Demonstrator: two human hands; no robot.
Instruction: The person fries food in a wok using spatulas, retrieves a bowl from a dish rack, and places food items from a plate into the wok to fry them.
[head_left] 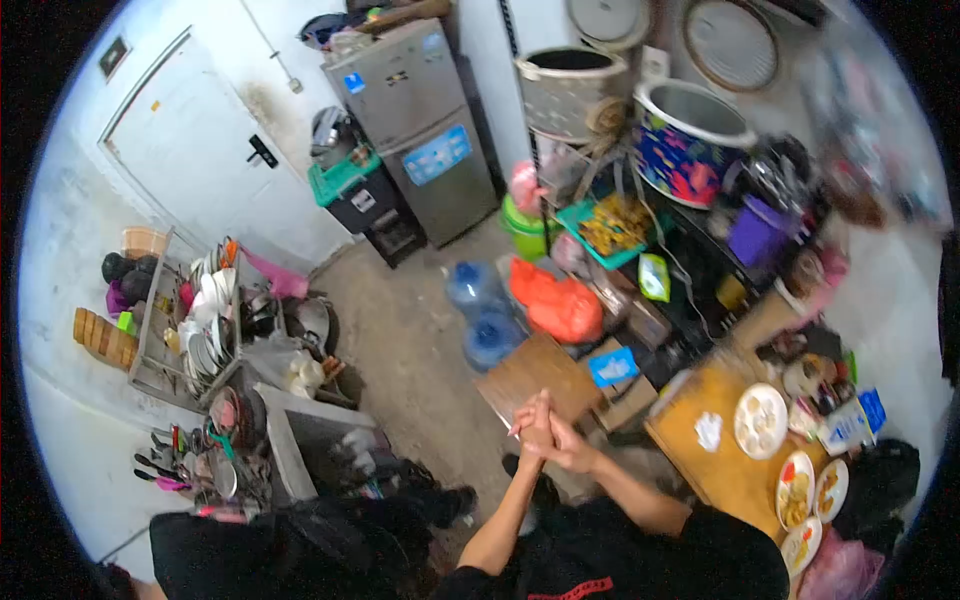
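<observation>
My left hand (536,424) and my right hand (572,449) are clasped in front of my body, pressed together with their fingers wrapped round one another. No object shows in either hand, and the palms are hidden. Just beyond them in the view is a brown wooden board or small tabletop (545,375), which they partly overlap. To the right is a wooden table (690,455) bearing a white plate (761,421) and several more plates of food, apart from my hands.
Another person in a black shirt (270,550) is at the lower left. A dish rack (150,340) stands along the left wall. Two blue water jugs (490,340) and an orange bag (555,300) are on the floor ahead. A fridge (420,120) stands at the back.
</observation>
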